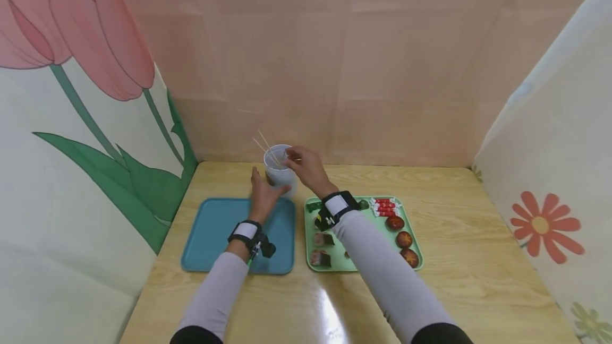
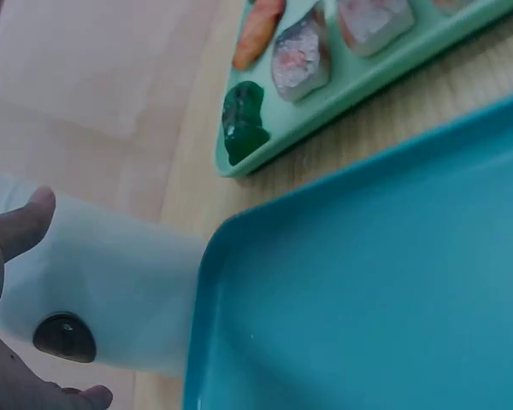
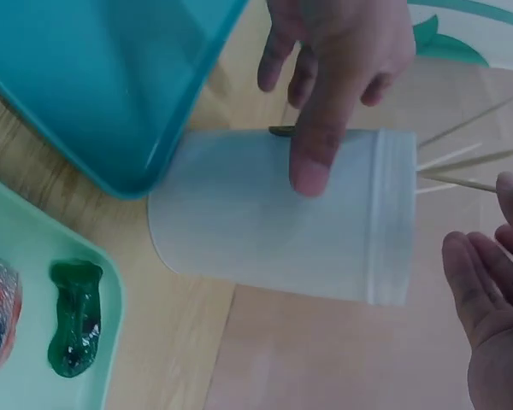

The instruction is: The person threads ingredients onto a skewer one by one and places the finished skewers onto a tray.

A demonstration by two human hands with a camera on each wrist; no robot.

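A whitish cup with a dark oval spot stands upright at the back right corner of the blue tray. Thin wooden sticks lean out of its mouth. My left hand is spread about the cup's near side. In the right wrist view its thumb lies over the cup wall, while the other fingers hang loosely beside it. Above the rim, my right hand pinches the end of one stick; its remaining fingers are partly bent, and its forefinger is largely hidden.
Right of the blue tray lies a green tray bearing food pieces: round brown mushrooms, red-and-white wrapped pieces, dark-and-pale blocks and a green piece. My right forearm hides part of it. A pinkish sheet hangs behind the table.
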